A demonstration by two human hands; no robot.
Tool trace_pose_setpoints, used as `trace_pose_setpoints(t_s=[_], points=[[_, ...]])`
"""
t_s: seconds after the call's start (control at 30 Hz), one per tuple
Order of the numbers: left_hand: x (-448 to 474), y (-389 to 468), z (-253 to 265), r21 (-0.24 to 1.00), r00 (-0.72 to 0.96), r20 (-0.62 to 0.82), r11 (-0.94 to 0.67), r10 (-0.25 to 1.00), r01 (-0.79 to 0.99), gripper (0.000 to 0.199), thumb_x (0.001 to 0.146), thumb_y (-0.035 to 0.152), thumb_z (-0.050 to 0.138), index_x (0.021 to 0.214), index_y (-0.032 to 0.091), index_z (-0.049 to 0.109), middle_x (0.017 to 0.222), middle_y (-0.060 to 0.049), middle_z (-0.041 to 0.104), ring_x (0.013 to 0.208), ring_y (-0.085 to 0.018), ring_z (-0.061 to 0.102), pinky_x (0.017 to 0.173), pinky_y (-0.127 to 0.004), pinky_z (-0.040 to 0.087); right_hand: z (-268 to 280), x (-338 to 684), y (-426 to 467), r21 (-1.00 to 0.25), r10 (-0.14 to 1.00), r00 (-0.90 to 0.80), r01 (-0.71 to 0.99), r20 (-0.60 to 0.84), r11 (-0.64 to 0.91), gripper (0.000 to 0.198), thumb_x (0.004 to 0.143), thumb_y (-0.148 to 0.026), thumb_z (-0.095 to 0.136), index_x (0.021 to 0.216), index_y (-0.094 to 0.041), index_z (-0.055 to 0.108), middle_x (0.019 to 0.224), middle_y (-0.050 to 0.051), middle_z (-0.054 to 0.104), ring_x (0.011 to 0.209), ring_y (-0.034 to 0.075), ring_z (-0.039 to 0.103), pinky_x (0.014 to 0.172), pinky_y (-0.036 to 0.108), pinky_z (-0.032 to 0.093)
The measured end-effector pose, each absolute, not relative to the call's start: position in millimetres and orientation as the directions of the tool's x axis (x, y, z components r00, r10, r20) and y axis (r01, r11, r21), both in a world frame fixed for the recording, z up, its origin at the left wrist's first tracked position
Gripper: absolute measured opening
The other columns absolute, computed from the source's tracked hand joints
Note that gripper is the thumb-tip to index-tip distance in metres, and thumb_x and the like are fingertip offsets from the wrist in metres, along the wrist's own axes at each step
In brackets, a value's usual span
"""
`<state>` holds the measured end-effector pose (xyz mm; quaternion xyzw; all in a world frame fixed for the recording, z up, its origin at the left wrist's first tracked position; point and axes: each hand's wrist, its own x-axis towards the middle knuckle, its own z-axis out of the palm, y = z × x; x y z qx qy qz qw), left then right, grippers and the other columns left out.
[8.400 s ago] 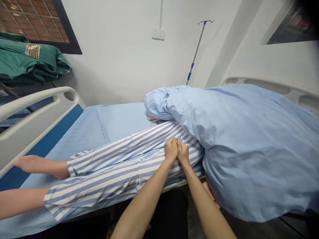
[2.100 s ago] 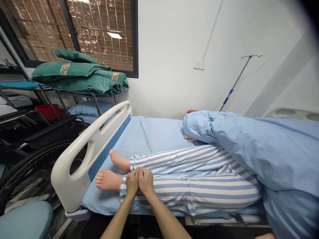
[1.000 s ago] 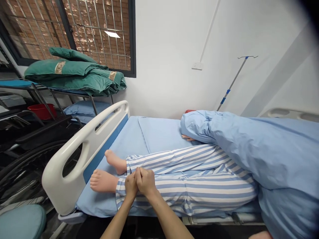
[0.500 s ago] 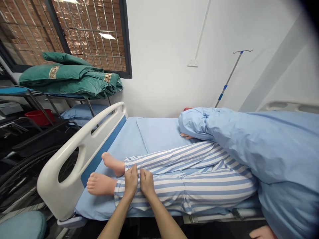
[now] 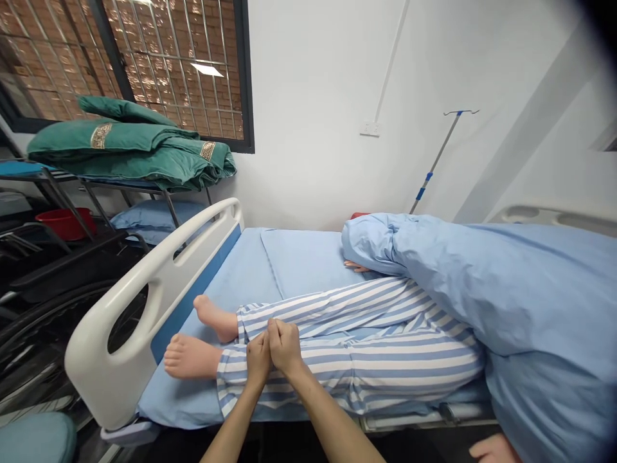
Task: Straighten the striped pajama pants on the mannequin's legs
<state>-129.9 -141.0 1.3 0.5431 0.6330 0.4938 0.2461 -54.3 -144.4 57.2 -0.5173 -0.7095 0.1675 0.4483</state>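
The bed [image 5: 308, 254] is dressed in smooth light-blue cloth, crossed by one straight crease, and is closed at the foot by one white moulded footboard [image 5: 91, 360] with rounded cut-outs and a blue panel. A thick, rumpled blue quilt [image 5: 506, 289] is heaped over its right half and draped past the near edge. At the barred window [image 5: 193, 80], folded green bedding [image 5: 144, 164] with a velvety sheen is stacked, marked by two gold-toned bands [image 5: 101, 136] in a Greek-key pattern. Blue-and-white striped trousers [image 5: 400, 360] are laid between quilt and footboard, wrinkled at the near knee. One slim metal pole [image 5: 438, 156], fitted with two blue collars, is topped by a two-armed hook. Two smooth bare feet [image 5: 193, 357] are seen beyond the cuffs. One red bucket [image 5: 67, 224] is stood at the left. Over the lower near trouser leg, the left hand [image 5: 259, 357] and right hand [image 5: 285, 347] are held touching side by side, both curled into fists; whether cloth is gripped inside cannot be told.
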Motion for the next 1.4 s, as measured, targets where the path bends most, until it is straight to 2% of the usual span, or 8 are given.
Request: trace_pose_setpoints(t_s=[0.2,0.4,0.63,0.8,0.93,1.13,1.3,1.4], points=[[-125.8,-139.4,8.5,0.945,-0.332,0.184,-0.073,0.925,0.319,0.033,0.071,0.039,0.038,0.049,0.016,0.043,0.047,0.001,0.047,0.05,-0.011,0.041,0.049,-0.022,0.033,22.3,-48.3,-145.0,-0.708,0.921,-0.022,0.632,0.39,0.315,0.043,0.083,-0.03,0.026,0.05,-0.016,0.049,0.048,0.001,0.052,0.046,0.008,0.042,0.048,0.022,0.02],[-116.1,-131.6,35.7,0.981,-0.381,0.138,-0.074,0.914,0.179,0.035,0.071,0.04,0.038,0.044,0.018,0.031,0.04,0.005,0.031,0.042,-0.007,0.03,0.043,-0.02,0.028,12.3,-44.8,-137.5,-0.81,0.927,0.066,0.512,0.368,0.286,0.044,0.084,-0.03,0.025,0.048,-0.016,0.045,0.045,0.0,0.046,0.045,0.008,0.04,0.046,0.021,0.021],[-105.8,-142.3,15.5,0.897,-0.302,0.211,-0.061,0.93,0.438,0.037,0.074,0.041,0.034,0.053,0.016,0.049,0.051,-0.002,0.053,0.051,-0.012,0.044,0.051,-0.022,0.032,12.4,-44.7,-137.2,-0.881,0.941,0.13,0.412,0.312,0.235,0.036,0.081,-0.027,0.028,0.05,-0.015,0.045,0.047,0.0,0.047,0.045,0.008,0.04,0.045,0.02,0.023],[-109.6,-141.9,13.7,0.913,-0.237,0.188,-0.081,0.953,0.4,0.041,0.076,0.043,0.03,0.054,0.015,0.051,0.056,-0.003,0.056,0.056,-0.014,0.047,0.053,-0.022,0.034,42.3,-40.3,-141.1,-0.833,0.923,0.081,0.465,0.376,0.298,0.038,0.081,-0.028,0.028,0.049,-0.015,0.043,0.045,-0.001,0.044,0.044,0.008,0.037,0.045,0.02,0.023],[-111.4,-140.8,11.0,0.921,-0.269,0.169,-0.055,0.948,0.385,0.04,0.073,0.044,0.034,0.048,0.016,0.046,0.047,-0.001,0.05,0.051,-0.013,0.044,0.049,-0.022,0.031,55.5,-35.2,-145.1,-0.755,0.898,0.008,0.543,0.441,0.366,0.041,0.083,-0.029,0.025,0.051,-0.015,0.047,0.046,-0.001,0.045,0.045,0.008,0.037,0.048,0.021,0.023],[-110.7,-138.9,8.2,0.958,-0.287,0.155,-0.073,0.945,0.277,0.035,0.072,0.042,0.036,0.049,0.016,0.042,0.047,0.002,0.045,0.05,-0.01,0.04,0.049,-0.021,0.032,21.3,-33.5,-145.8,-0.689,0.932,-0.006,0.672,0.362,0.272,0.043,0.084,-0.029,0.024,0.054,-0.015,0.052,0.051,0.002,0.054,0.048,0.009,0.043,0.049,0.023,0.021],[-107.8,-132.9,27.0,0.982,-0.343,0.105,-0.042,0.933,0.186,0.035,0.07,0.04,0.039,0.045,0.018,0.03,0.04,0.006,0.029,0.042,-0.007,0.029,0.043,-0.021,0.027,14.9,-31.9,-141.2,-0.747,0.923,0.042,0.602,0.382,0.282,0.046,0.084,-0.031,0.024,0.049,-0.016,0.048,0.046,0.001,0.05,0.046,0.008,0.04,0.048,0.023,0.02],[-102.2,-132.3,33.7,0.984,-0.33,0.126,-0.076,0.935,0.161,0.034,0.071,0.039,0.038,0.045,0.018,0.03,0.04,0.005,0.031,0.041,-0.007,0.03,0.043,-0.021,0.028,15.7,-29.9,-138.4,-0.802,0.924,0.084,0.529,0.374,0.276,0.046,0.084,-0.032,0.023,0.048,-0.016,0.047,0.045,0.0,0.047,0.045,0.009,0.039,0.047,0.022,0.021]])
